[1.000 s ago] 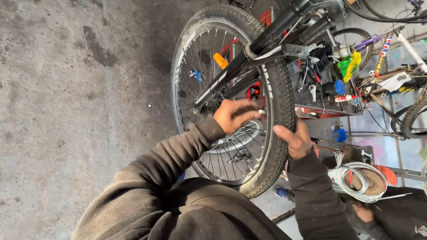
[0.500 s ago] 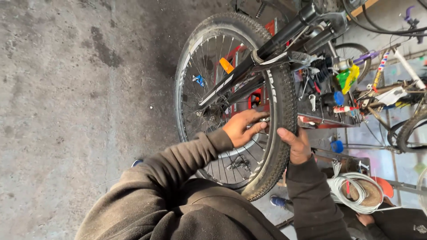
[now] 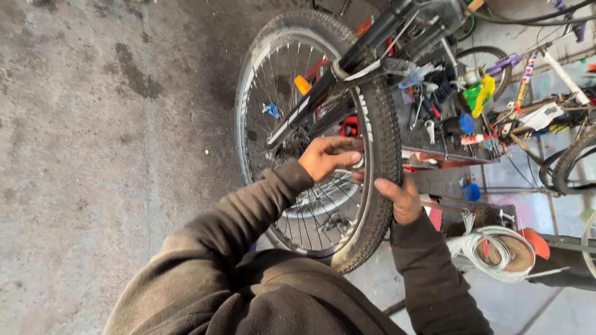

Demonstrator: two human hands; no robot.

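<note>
A bicycle wheel (image 3: 379,124) with a knobby black tyre, silver rim and thin spokes fills the middle of the view, held in a black bike frame (image 3: 366,49). My left hand (image 3: 329,158) reaches between the spokes, its fingers curled on the rim's inner side. My right hand (image 3: 400,198) lies on the tyre's outer tread, fingers wrapped over it. Both arms wear dark brown sleeves. An orange reflector (image 3: 302,84) sits on the spokes.
Grey stained concrete floor (image 3: 112,155) spreads on the left. A cluttered tool shelf (image 3: 447,118) with bottles and tools stands behind the wheel. A coil of white cable (image 3: 496,251) lies at the right, with other bicycle wheels (image 3: 574,158) past it.
My left hand has slid a little along the rim and curled tighter. My right hand stays on the tread. The view has shifted slightly.
</note>
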